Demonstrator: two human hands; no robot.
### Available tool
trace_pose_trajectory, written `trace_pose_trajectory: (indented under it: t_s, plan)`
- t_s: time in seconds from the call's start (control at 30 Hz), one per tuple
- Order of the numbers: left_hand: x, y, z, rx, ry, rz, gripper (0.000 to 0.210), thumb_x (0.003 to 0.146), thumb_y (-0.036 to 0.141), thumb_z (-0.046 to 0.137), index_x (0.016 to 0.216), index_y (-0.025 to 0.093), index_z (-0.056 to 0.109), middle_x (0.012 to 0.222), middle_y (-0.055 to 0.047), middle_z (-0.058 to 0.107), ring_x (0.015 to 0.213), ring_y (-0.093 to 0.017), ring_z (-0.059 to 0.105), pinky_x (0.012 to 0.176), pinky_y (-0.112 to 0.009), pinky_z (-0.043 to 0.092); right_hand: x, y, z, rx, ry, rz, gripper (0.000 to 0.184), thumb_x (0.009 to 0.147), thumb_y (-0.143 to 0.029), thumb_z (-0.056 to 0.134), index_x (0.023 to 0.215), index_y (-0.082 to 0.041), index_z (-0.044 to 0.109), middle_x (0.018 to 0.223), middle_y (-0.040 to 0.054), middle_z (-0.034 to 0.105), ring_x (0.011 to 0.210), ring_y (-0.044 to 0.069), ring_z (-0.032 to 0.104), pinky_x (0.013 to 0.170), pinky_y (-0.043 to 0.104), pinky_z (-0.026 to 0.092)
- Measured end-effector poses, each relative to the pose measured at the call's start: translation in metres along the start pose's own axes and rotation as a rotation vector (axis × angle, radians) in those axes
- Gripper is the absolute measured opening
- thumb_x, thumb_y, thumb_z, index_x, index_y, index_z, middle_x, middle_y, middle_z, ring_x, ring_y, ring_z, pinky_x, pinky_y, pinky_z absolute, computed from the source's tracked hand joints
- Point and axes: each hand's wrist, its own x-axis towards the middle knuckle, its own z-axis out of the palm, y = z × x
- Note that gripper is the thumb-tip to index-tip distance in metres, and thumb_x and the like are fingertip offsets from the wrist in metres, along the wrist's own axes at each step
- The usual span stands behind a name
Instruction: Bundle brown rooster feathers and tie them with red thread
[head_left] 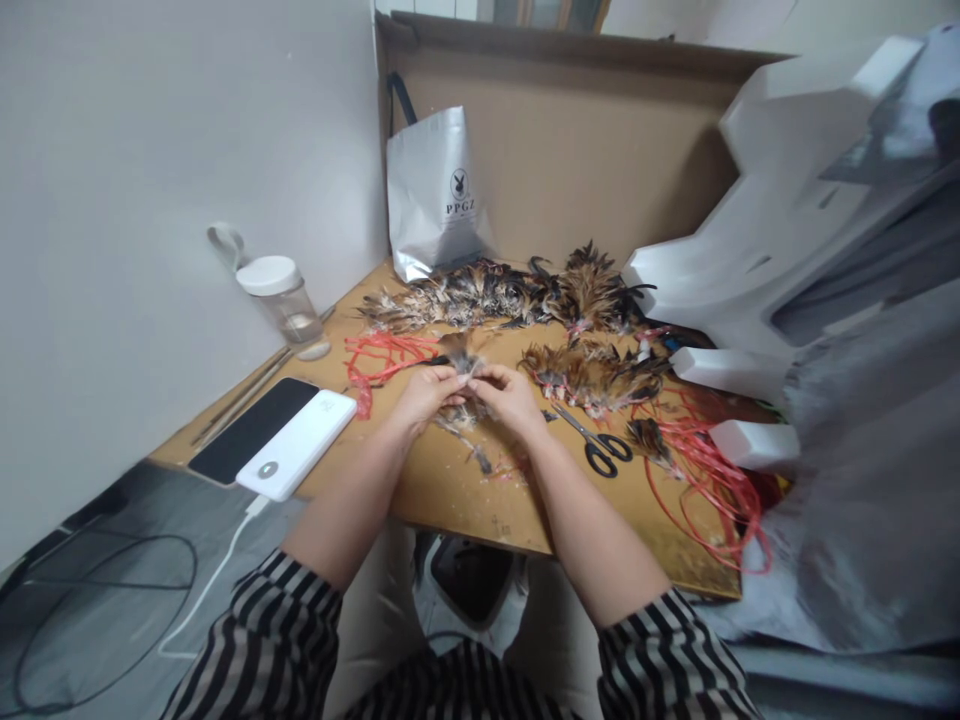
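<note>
Both hands meet over the middle of the wooden table (450, 500), fingertips pinched together. Between them a small tuft of brown-grey feathers (461, 352) stands up. My left hand (427, 395) grips its base from the left. My right hand (510, 395) pinches at the same base from the right; the exact hold of each finger is too small to make out. Loose feathers (476, 455) and pale bits lie just below the hands. Right of them rest black-handled scissors (592, 440), a bundle of brown feathers (592, 375) and a small feather tuft (649, 440).
A long row of feather bundles (480, 295) lies at the back, before a silver bag (435, 190). Red plastic strings lie left (386, 355) and right (712, 480). A phone (255, 430), a white power bank (296, 445) and a lidded jar (289, 305) occupy the left. White foam (697, 260) borders the right.
</note>
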Motion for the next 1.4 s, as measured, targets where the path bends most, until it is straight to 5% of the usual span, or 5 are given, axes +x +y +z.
trace_pose_trajectory:
  t_s: [0.63,0.8,0.93,1.1,1.4]
  plan:
    - [-0.006,0.012,0.002,0.188,-0.032,0.113,0.018,0.064,0.031,0.067,0.069,0.013,0.067,0.069,-0.007,0.067,0.056,-0.01,0.058,0.051,-0.018,0.043,0.001,-0.001,0.006,0.313,0.164,0.202,0.028,0.063,-0.043,0.061,0.061,-0.016,0.058,0.052,-0.003,0.053,0.048,0.008,0.044,0.05,0.021,0.035]
    - [0.003,0.018,-0.017,-0.121,0.21,0.182,0.024,0.059,0.03,0.072,0.072,0.012,0.064,0.07,-0.005,0.067,0.059,-0.008,0.06,0.052,-0.015,0.043,-0.003,0.002,0.004,0.031,0.028,0.071,0.022,0.065,-0.037,0.059,0.07,-0.016,0.065,0.062,-0.0005,0.061,0.054,0.01,0.05,0.056,0.022,0.039]
    - [0.009,0.017,-0.027,-0.243,0.252,0.176,0.022,0.06,0.027,0.072,0.073,0.012,0.062,0.07,-0.003,0.066,0.056,-0.005,0.058,0.049,-0.012,0.042,-0.014,0.0,0.011,-0.416,-0.21,-0.019,0.012,0.067,-0.029,0.058,0.067,-0.02,0.066,0.064,0.0003,0.064,0.059,0.013,0.054,0.058,0.023,0.037]
    - [0.011,0.012,-0.027,-0.256,0.258,0.165,0.022,0.061,0.026,0.071,0.075,0.012,0.061,0.071,-0.003,0.066,0.054,-0.004,0.057,0.048,-0.011,0.042,-0.023,-0.004,0.025,-0.884,-0.252,-0.111,0.013,0.071,-0.026,0.054,0.071,-0.023,0.067,0.075,0.0042,0.067,0.066,0.016,0.057,0.058,0.025,0.035]
    - [0.012,0.01,-0.024,-0.246,0.288,0.161,0.022,0.061,0.027,0.071,0.071,0.011,0.06,0.072,-0.004,0.066,0.055,-0.005,0.057,0.046,-0.012,0.04,-0.021,-0.001,0.024,-0.97,-0.268,-0.072,0.017,0.072,-0.023,0.049,0.07,-0.023,0.066,0.071,0.0046,0.067,0.064,0.017,0.058,0.056,0.025,0.034]
